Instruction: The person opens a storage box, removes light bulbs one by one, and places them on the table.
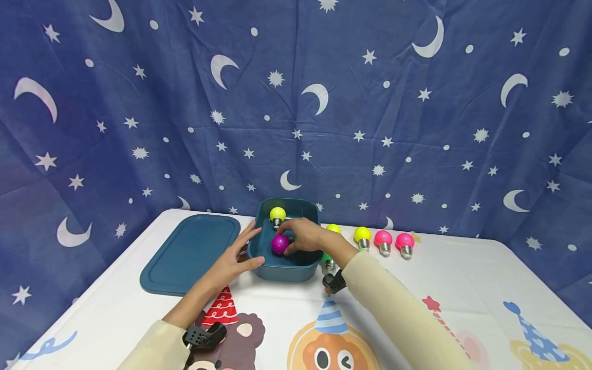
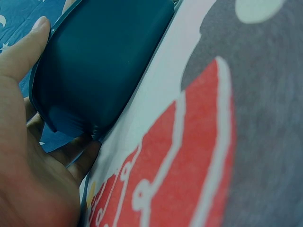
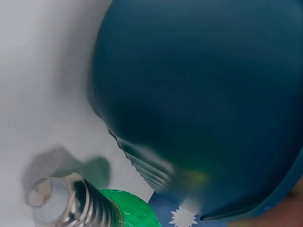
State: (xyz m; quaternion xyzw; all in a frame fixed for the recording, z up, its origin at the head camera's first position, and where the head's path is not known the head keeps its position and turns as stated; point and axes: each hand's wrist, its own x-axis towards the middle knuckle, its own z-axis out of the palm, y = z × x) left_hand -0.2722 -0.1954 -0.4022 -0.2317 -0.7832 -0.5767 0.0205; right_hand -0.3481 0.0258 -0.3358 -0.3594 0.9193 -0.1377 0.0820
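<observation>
A dark teal storage box stands near the back of the table, without its lid. My right hand reaches into it and pinches a purple light bulb with thumb and fingers. A yellow bulb lies behind that one in the box. My left hand rests against the box's left side, fingers spread and thumb at the near corner. In the left wrist view the thumb lies by the rim of the box. The right wrist view hides the fingers behind the box wall.
The flat teal lid lies left of the box. To the right are yellow bulbs, pink bulbs and a green bulb, partly behind the right forearm. A patterned blue curtain hangs behind the table.
</observation>
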